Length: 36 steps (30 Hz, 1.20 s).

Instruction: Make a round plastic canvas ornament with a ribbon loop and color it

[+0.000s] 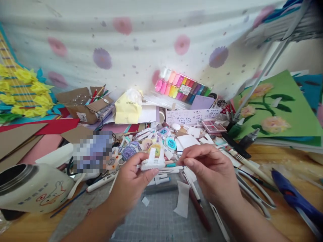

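My left hand [130, 181] is closed on a small white craft piece [152, 163], gripped between thumb and fingers above the grey cutting mat [141, 218]. The piece has a thick, rough base with pale upright strips rising from it. To its right, apart from it, my right hand [214, 173] is closed in a pinch. A thin dark line shows near those fingertips, too fine to name. Several white markers [164, 180] lie just beyond the hands. A strip of white paper [182, 199] and a small white scrap [145, 201] rest on the mat.
Round decorated badges [131, 150] and paper scraps crowd the middle. A painted jar [37, 188] stands at left. At right are metal scissors or pliers handles [254, 195], a blue-handled tool [295, 195] and a green flower picture [275, 107]. Behind lies a coloured clay pack [184, 87].
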Each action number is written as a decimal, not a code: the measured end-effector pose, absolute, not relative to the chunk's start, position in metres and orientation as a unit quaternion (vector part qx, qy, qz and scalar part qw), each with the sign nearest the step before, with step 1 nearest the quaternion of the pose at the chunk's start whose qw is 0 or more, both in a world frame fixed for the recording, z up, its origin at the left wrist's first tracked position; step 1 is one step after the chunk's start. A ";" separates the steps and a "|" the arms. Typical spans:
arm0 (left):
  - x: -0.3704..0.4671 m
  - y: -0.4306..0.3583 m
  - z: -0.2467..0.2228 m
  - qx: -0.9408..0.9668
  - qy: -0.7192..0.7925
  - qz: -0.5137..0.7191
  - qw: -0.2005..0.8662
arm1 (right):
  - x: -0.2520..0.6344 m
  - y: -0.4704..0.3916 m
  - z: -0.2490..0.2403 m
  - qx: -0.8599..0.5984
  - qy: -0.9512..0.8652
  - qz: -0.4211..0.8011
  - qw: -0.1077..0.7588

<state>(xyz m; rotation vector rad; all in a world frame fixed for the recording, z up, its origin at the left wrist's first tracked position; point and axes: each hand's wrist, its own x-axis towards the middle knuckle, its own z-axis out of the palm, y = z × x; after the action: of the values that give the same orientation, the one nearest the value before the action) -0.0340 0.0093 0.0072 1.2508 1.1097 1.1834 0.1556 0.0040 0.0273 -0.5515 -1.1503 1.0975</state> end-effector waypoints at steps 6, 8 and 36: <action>-0.028 0.004 0.010 0.571 0.504 0.452 0.465 | 0.158 -0.001 0.031 -0.311 -0.563 0.428 0.634; -0.027 0.003 0.012 0.579 0.513 0.439 0.458 | 0.158 -0.002 0.031 -0.320 -0.578 0.410 0.629; -0.019 -0.001 0.008 0.438 0.384 0.472 0.661 | 0.170 0.005 0.034 -0.344 -0.656 0.375 0.557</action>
<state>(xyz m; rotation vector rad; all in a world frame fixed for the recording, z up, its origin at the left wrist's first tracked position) -0.0194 -0.0015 0.0081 0.9914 0.8688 1.0677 0.1703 0.0051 0.0339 -0.8116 -1.5490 0.8856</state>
